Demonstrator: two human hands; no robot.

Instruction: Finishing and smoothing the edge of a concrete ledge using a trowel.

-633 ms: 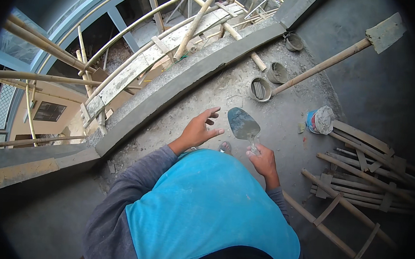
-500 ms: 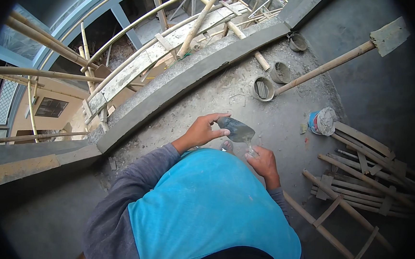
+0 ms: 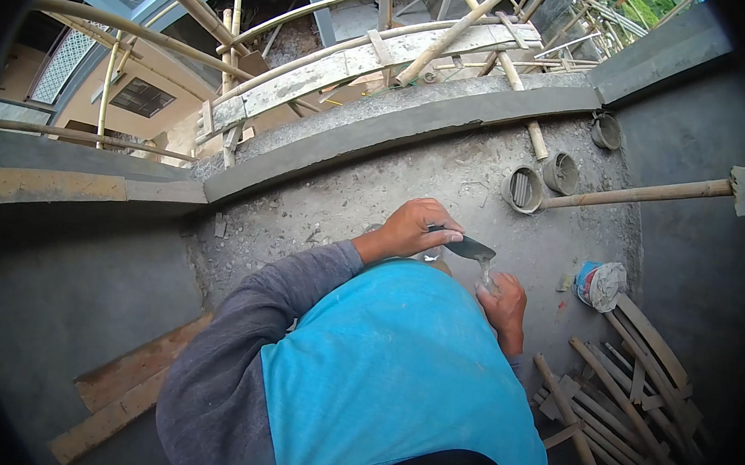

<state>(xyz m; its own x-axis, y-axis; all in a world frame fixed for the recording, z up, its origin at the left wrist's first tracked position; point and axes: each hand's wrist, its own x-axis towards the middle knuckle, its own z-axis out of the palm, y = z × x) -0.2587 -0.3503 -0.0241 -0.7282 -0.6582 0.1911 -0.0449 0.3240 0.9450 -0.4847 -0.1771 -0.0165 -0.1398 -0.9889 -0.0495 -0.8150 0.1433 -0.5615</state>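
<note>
A steel trowel (image 3: 472, 248) is held in front of my chest above a rough concrete floor (image 3: 340, 196). My right hand (image 3: 502, 304) is closed around its handle at the lower end. My left hand (image 3: 411, 228) lies over the blade's left part, fingers curled onto the metal. The blade is seen nearly edge-on, dark with grey mortar on it. My blue vest hides the floor right under the hands.
A curved concrete parapet (image 3: 415, 123) runs across the back, with bamboo scaffolding (image 3: 351, 49) beyond it. Small round buckets (image 3: 522, 189) and a long-handled tool (image 3: 652, 193) lie at the right. A paint can (image 3: 598, 285) and stacked wooden slats (image 3: 621, 388) sit lower right. Planks (image 3: 133, 388) lie lower left.
My left hand came in from an open spread and closed onto the trowel blade. The blade turned from flat-facing to nearly edge-on. The view shifted slightly.
</note>
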